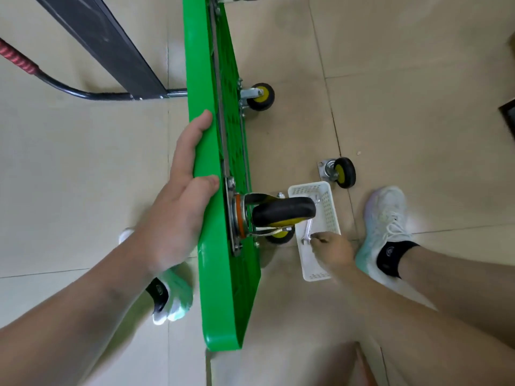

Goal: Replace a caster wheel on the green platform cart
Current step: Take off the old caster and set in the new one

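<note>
The green platform cart (220, 288) stands on its side edge on the tiled floor. My left hand (178, 196) grips its upper rim, thumb on the near face. A black and yellow caster wheel (284, 211) sticks out from the underside close to me, and another mounted caster (260, 96) sits farther along. My right hand (331, 249) reaches into a white plastic basket (331, 201) on the floor and pinches the end of a silver wrench (307, 232). A loose caster wheel (341, 172) with its mounting plate lies on the floor beyond the basket.
The cart's black folded handle (83, 93) with a red grip (16, 58) extends to the left. My feet in white shoes (387, 227) stand either side of the cart. A dark object (508, 115) is at the right edge.
</note>
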The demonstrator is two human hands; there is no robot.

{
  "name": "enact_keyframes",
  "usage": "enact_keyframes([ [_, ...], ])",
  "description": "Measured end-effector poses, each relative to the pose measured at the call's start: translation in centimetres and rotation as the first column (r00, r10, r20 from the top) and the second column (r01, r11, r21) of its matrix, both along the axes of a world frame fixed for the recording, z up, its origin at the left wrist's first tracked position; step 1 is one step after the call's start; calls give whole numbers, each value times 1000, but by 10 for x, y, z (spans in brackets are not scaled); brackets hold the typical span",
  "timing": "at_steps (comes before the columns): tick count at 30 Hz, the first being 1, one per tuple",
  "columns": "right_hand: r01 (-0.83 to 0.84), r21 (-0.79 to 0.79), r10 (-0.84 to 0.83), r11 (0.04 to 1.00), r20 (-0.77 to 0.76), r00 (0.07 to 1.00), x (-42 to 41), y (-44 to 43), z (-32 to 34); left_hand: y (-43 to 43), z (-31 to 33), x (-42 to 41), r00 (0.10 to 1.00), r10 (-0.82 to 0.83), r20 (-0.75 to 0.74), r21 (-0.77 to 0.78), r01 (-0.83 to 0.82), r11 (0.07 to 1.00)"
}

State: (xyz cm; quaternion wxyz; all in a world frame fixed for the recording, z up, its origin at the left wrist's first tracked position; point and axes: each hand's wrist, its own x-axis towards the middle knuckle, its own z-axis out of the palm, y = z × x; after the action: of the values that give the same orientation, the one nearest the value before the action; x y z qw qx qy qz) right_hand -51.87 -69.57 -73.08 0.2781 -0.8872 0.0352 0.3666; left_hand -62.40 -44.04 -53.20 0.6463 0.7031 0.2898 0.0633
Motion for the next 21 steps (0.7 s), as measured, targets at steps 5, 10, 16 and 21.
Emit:
enact_keyframes([
  [5, 416, 364, -322, 834, -291, 901, -33, 3, 87, -4, 31, 3, 990, -138, 33, 85, 135, 987],
  [10, 307, 500, -186, 810, -278, 942, -60, 14, 165, -7, 38, 3, 990, -141, -13, 80, 142, 987],
  [16, 224, 674, -124, 704, -194, 973, -83, 46, 213, -6, 38, 2, 988, -151, -14, 120, 151, 981],
  [21, 108, 766, -75, 634, -78, 994, -83, 64, 215, -5, 38, 1, 988, -152, -34, 126, 155, 980],
])
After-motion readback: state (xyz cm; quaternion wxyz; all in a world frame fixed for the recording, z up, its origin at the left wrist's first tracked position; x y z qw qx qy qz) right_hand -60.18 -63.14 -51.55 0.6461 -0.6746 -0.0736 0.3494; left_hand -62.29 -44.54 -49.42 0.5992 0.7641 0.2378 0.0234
